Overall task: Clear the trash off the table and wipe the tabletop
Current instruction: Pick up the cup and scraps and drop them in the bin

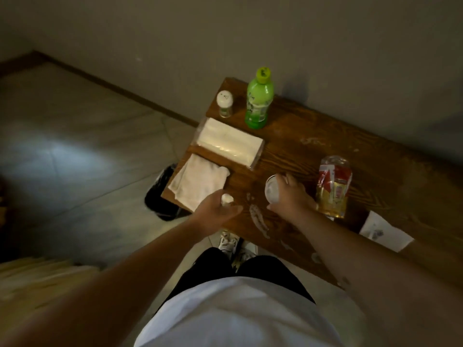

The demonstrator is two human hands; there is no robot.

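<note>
Scene is dim and slightly blurred; the notes hold only as far as that allows.

Bin with black liner [160, 194] stands on the floor just off the left end of the desk [313, 136], partly hidden under that edge. It is the likely target for the trash.

Folded white cloth [198, 184] lies at the front-left corner of the desk, overhanging the edge a little. Tissue pack [229, 144] lies just behind it. Small white-capped jar [224, 103] and green bottle [258, 101] stand upright at the back-left corner. These look like keepers, though that is a judgement.

Left hand [215, 214] is over the front edge beside the cloth, fingers curled round a small crumpled white wad [226, 198], probably tissue. Right hand [288, 196] grips a small clear cup [271, 190] from the side, fingers wrapped round it; I cannot tell whether the cup is lifted or on the desk.

Between the hands, a pale spill streak [258, 219] runs toward the front edge. A crushed bottle with red label [333, 186] stands just right of the right hand, some yellow liquid in it. A paper slip [385, 231] lies at the front edge further right.

Step in hand: gathering trash. To do it well, keep the cup level in case it holds liquid, carry both items left and drop them squarely into the bin. Fetch the bottle and slip next, then wipe.
</note>
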